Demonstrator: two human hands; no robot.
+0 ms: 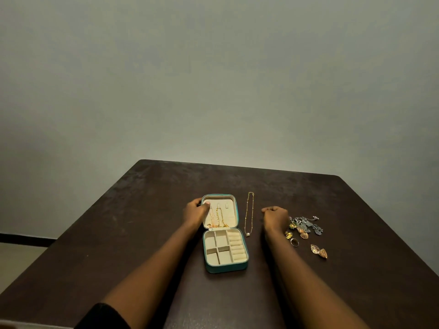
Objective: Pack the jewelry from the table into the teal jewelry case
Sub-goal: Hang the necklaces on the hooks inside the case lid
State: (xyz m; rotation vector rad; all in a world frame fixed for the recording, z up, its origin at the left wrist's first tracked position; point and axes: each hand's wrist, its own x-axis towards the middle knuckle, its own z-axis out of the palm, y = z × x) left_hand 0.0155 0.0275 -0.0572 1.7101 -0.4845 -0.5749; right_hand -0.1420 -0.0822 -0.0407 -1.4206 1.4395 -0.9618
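A dark brown wooden table (118, 233) stands against a plain grey-green wall (213, 79), dimly lit; pale floor (19, 255) shows at nine o'clock.

The surface (123, 233) is a dark brown tabletop with a mottled finish and rounded far corners, its far edge close to a pale wall. Near the middle lies the open teal jewelry case (224, 233), its lid flat toward the far edge and its divided cream tray toward the near edge. Just to the right of the case a thin gold pendant necklace (249, 213) stretches straight from far to near. Further toward the right edge sits a tangled heap of silver and gold pieces (305, 225), with a ring (294, 242) and a pair of gold leaf earrings (319, 251) nearer the near edge.
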